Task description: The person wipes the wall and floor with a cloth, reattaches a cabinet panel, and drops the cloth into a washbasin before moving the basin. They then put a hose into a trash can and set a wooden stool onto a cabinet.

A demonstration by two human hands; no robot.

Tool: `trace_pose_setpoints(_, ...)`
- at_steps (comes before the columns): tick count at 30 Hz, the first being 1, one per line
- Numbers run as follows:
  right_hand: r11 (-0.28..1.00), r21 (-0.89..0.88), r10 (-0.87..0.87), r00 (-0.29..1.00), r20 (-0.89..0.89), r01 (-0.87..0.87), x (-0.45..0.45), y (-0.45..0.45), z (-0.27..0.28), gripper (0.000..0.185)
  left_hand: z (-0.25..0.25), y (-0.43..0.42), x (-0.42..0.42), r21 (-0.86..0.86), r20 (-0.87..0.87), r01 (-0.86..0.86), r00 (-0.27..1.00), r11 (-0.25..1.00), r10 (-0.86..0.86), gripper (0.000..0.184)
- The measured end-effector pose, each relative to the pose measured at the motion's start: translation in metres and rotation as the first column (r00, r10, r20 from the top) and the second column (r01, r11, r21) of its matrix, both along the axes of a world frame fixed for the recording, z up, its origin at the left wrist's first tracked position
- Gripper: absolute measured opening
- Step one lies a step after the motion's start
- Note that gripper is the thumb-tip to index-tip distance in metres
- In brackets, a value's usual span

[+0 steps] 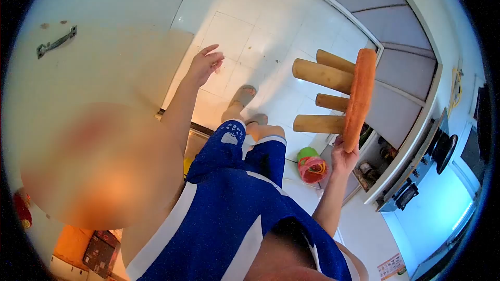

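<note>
A small wooden stool (359, 99) with an orange-brown round seat and several pale cylindrical legs is held up on its side in my right hand (344, 158). My fingers grip the lower edge of the seat, and the legs point left. My left hand (207, 65) is stretched out beside the pale door, its fingers apart and nothing in them. Tiled floor lies beneath it.
On the left is a pale door (104, 73) with a metal handle (56, 41). A green and red bucket (312, 166) stands low near my right arm. To the right are a counter with a gas stove (416, 177) and shelves holding items (367, 171). My slippered feet (245, 95) are on white tiles.
</note>
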State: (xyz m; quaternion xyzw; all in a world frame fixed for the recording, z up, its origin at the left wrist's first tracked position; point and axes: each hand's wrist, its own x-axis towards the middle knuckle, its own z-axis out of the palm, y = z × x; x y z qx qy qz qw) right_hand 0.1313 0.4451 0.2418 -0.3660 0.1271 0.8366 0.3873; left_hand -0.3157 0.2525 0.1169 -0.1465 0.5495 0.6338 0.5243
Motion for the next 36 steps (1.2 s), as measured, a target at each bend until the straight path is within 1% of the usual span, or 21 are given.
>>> trace_pose_setpoints(3, 1.000, -0.017, 0.002, 0.996, -0.094, -0.003, -0.021, -0.017, 0.006, 0.033, -0.007, -0.021, 0.004, -0.094, -0.024, 0.093, 0.995, 0.991, -0.095, 0.054)
trace_pose_setpoints(5, 1.000, -0.021, 0.021, 0.999, -0.048, -0.022, -0.023, -0.018, 0.012, 0.033, 0.020, -0.021, 0.024, 0.028, -0.114, 0.194, 0.975, 0.981, -0.190, 0.057)
trace_pose_setpoints(7, 0.994, -0.107, 0.001, 0.995, -0.104, -0.012, -0.042, -0.027, 0.033, 0.032, 0.059, -0.012, 0.039, 0.045, -0.128, 0.194, 0.974, 0.980, -0.186, 0.054)
trace_pose_setpoints(10, 0.998, -0.018, 0.059, 0.986, -0.156, -0.063, -0.033, -0.028, 0.034, 0.038, 0.099, 0.013, 0.060, 0.199, -0.109, 0.298, 0.953, 0.934, -0.281, 0.059)
trace_pose_setpoints(11, 0.995, 0.046, 0.090, 0.986, -0.140, -0.084, -0.035, -0.025, 0.036, 0.040, 0.115, 0.026, 0.065, 0.206, -0.123, 0.278, 0.958, 0.938, -0.257, 0.059)
trace_pose_setpoints(12, 0.986, 0.096, 0.159, 0.953, -0.256, -0.139, -0.033, -0.020, 0.040, 0.038, 0.133, 0.037, 0.073, 0.250, -0.177, 0.243, 0.963, 0.937, -0.202, 0.059)
trace_pose_setpoints(13, 0.984, 0.095, 0.170, 0.950, -0.260, -0.150, -0.034, -0.017, 0.045, 0.038, 0.146, 0.045, 0.081, 0.293, -0.225, 0.213, 0.963, 0.932, -0.149, 0.058)
trace_pose_setpoints(15, 0.928, 0.270, 0.314, 0.930, -0.189, -0.258, -0.041, -0.006, 0.057, 0.040, 0.161, 0.065, 0.086, 0.338, -0.260, 0.178, 0.961, 0.924, -0.090, 0.058)
trace_pose_setpoints(17, 0.936, 0.253, 0.315, 0.904, -0.289, -0.245, -0.045, -0.005, 0.070, 0.044, 0.180, 0.081, 0.085, 0.397, -0.296, 0.152, 0.955, 0.905, -0.030, 0.058)
trace_pose_setpoints(19, 0.946, 0.236, 0.301, 0.867, -0.396, -0.221, -0.039, -0.002, 0.075, 0.049, 0.205, 0.090, 0.084, 0.246, -0.491, 0.322, 0.855, 0.914, -0.169, 0.055)
trace_pose_setpoints(21, 0.936, 0.232, 0.351, 0.706, -0.615, -0.263, -0.034, 0.006, 0.062, 0.047, 0.213, 0.098, 0.087, 0.217, -0.576, 0.296, 0.808, 0.930, -0.123, 0.053)
trace_pose_setpoints(22, 0.949, 0.164, 0.314, 0.873, -0.372, -0.270, -0.026, 0.011, 0.064, 0.045, 0.216, 0.102, 0.091, 0.181, -0.635, 0.252, 0.768, 0.951, -0.083, 0.052)
trace_pose_setpoints(23, 0.946, 0.180, 0.319, 0.868, -0.381, -0.269, -0.022, 0.015, 0.063, 0.045, 0.216, 0.104, 0.093, 0.189, -0.647, 0.254, 0.759, 0.949, -0.074, 0.052)
trace_pose_setpoints(27, 0.911, 0.191, 0.409, 0.867, -0.285, -0.366, -0.037, 0.017, 0.091, 0.047, 0.227, 0.098, 0.092, -0.093, -0.757, 0.312, 0.595, 0.946, -0.271, 0.043)
trace_pose_setpoints(29, 0.867, 0.284, 0.463, 0.873, -0.153, -0.410, -0.044, 0.019, 0.097, 0.040, 0.239, 0.093, 0.084, -0.192, -0.775, 0.338, 0.524, 0.921, -0.354, 0.041)
trace_pose_setpoints(31, 0.852, 0.340, 0.483, 0.849, -0.217, -0.398, -0.050, 0.011, 0.106, 0.041, 0.256, 0.081, 0.076, -0.341, -0.692, 0.593, 0.367, 0.729, -0.622, 0.038)
trace_pose_setpoints(32, 0.863, 0.329, 0.488, 0.797, -0.356, -0.382, -0.050, 0.015, 0.099, 0.043, 0.252, 0.074, 0.074, -0.344, -0.696, 0.586, 0.365, 0.733, -0.619, 0.038)
trace_pose_setpoints(33, 0.875, 0.315, 0.481, 0.730, -0.486, -0.367, -0.050, 0.016, 0.096, 0.045, 0.243, 0.066, 0.071, -0.180, -0.726, 0.499, 0.514, 0.848, -0.457, 0.040)
trace_pose_setpoints(34, 0.874, 0.320, 0.482, 0.726, -0.490, -0.365, -0.054, 0.012, 0.099, 0.045, 0.243, 0.058, 0.069, -0.010, -0.720, 0.384, 0.638, 0.923, -0.274, 0.041)
trace_pose_setpoints(35, 0.904, 0.270, 0.428, 0.733, -0.529, -0.332, -0.061, 0.007, 0.103, 0.044, 0.243, 0.050, 0.065, -0.010, -0.728, 0.386, 0.630, 0.922, -0.272, 0.041)
trace_pose_setpoints(36, 0.929, 0.217, 0.370, 0.739, -0.563, -0.300, -0.067, 0.001, 0.107, 0.044, 0.250, 0.038, 0.067, 0.067, -0.647, 0.330, 0.732, 0.942, -0.211, 0.044)
